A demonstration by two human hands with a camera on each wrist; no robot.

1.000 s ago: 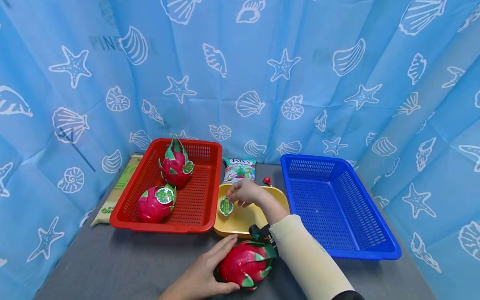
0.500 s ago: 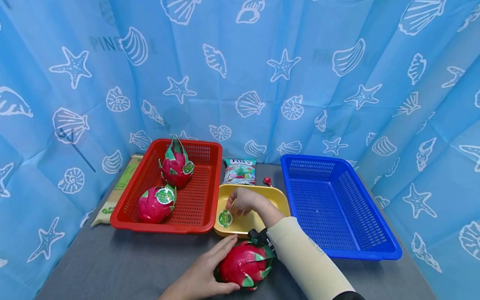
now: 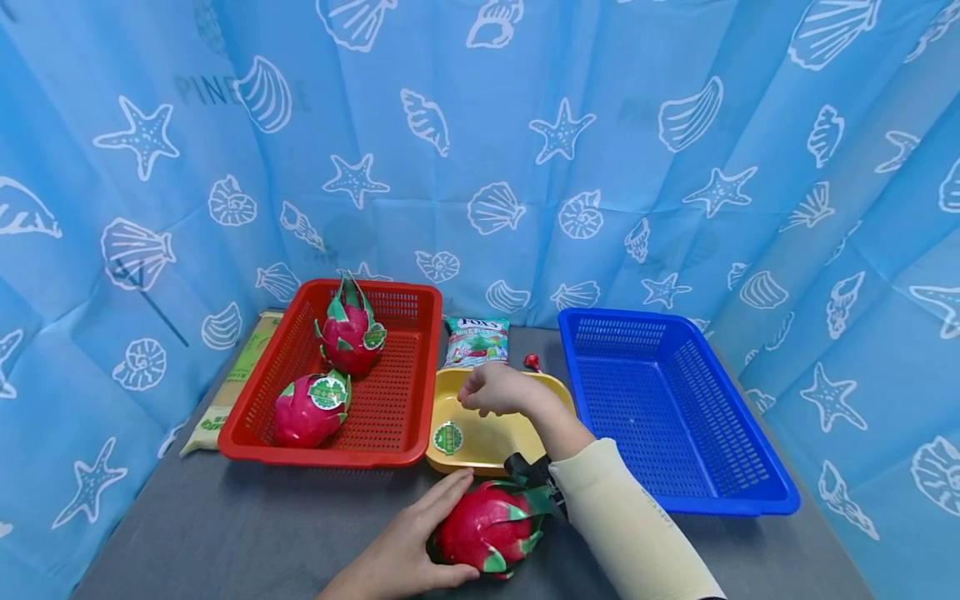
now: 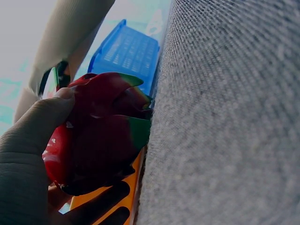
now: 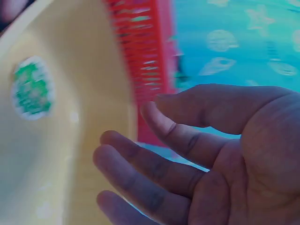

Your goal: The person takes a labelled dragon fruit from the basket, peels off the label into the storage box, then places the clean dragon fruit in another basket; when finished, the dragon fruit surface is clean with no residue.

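My left hand [image 3: 408,542] grips a red dragon fruit [image 3: 487,531] with green-tipped scales on the grey table, thumb on the near side and fingers on the far side. In the left wrist view the thumb presses the dragon fruit [image 4: 103,126] from above. Over the yellow basin [image 3: 510,458] is my right hand [image 3: 498,389], fingers loosely bent and holding nothing. A round green-and-white sticker [image 3: 447,437] lies in the basin's near left part, apart from the fingers. The right wrist view shows this sticker [image 5: 33,88] on the basin wall, with my right hand's fingers [image 5: 154,164] spread.
A red basket [image 3: 397,392] at left holds two dragon fruits with stickers [image 3: 327,392]. The blue basket [image 3: 637,417] stands right. Behind the basin lie a mint candy bag [image 3: 477,340] and a red lollipop [image 3: 532,362]. A long green-beige packet [image 3: 243,367] lies far left.
My right hand lowered the sticker to the basin's near left part, let it go, then moved up and right. The left hand and its dragon fruit stayed in place.
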